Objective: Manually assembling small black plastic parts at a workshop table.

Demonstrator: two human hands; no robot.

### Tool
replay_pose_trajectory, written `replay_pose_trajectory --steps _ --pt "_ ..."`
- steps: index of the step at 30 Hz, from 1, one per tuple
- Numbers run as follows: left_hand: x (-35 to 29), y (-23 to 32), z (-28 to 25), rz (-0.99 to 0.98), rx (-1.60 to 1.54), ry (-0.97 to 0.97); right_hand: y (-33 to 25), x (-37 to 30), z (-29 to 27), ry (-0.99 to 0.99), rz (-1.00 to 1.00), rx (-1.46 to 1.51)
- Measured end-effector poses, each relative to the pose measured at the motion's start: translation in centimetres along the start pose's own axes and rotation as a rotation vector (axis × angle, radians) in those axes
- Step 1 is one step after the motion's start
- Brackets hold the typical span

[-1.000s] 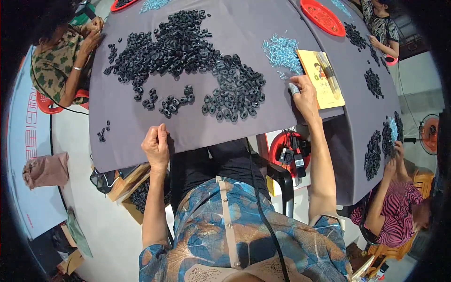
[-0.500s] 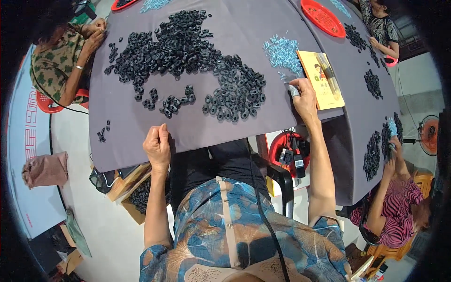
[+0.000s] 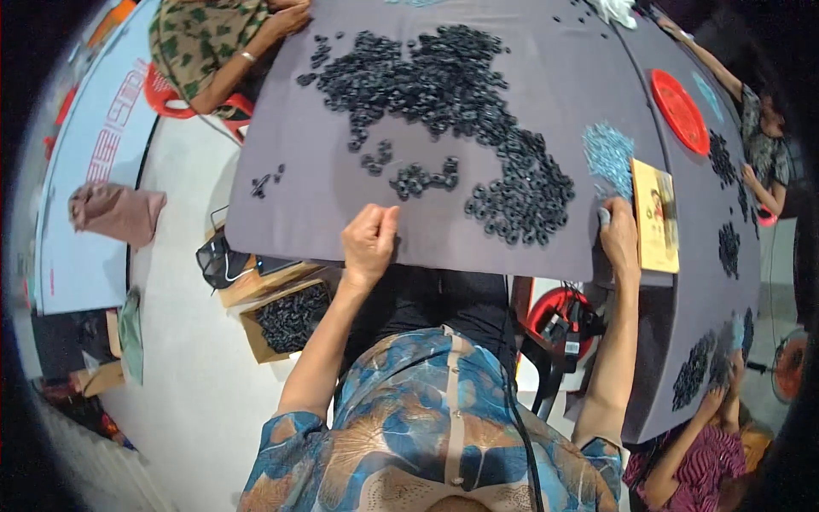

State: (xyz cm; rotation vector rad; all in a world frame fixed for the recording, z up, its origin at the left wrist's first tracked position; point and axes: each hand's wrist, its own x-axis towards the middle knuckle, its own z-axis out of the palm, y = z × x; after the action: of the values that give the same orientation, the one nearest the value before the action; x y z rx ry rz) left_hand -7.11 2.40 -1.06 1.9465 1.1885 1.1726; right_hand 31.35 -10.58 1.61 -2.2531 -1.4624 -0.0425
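Observation:
My left hand [image 3: 370, 246] is closed in a fist at the table's near edge, thumb laid along the top; whatever it may hold is hidden. Out to the right, my right hand [image 3: 621, 237] rests its curled fingers at the near end of a pile of small light-blue pieces [image 3: 607, 152]. A grey cover wraps one of its fingertips, and anything pinched there is too small to make out. Between and beyond the hands spreads a large heap of small black ring-like parts [image 3: 426, 81]. A smaller cluster of black parts [image 3: 413, 181] lies just past my left hand.
A yellow booklet [image 3: 655, 224] lies beside my right hand. The grey cloth-covered table [image 3: 294, 200] holds a red tray [image 3: 680, 111] at the far right. Below stands a box of black parts [image 3: 294, 317]. Co-workers sit at the left and right; one camouflage sleeve [image 3: 205, 43] shows.
The view has shifted, so the table sits further right in it. My left hand stays a fist, and my right hand is still by the blue pile, its fingers now turned down toward it.

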Motion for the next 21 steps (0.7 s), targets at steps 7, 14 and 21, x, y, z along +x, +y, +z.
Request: replay_pose_trajectory --steps 7,14,21 --pt "0.7 0.2 -0.5 -0.09 -0.095 -0.047 -2.5 -1.4 1.4 0.211 0.185 0.154" --pt "7.7 -2.5 -1.8 0.181 0.181 0.156 -2.9 -2.1 3.2 0.267 0.163 0.209" --pt "13.2 -7.4 0.2 0.203 0.443 0.041 -3.5 -2.0 2.9 0.288 0.185 0.286"
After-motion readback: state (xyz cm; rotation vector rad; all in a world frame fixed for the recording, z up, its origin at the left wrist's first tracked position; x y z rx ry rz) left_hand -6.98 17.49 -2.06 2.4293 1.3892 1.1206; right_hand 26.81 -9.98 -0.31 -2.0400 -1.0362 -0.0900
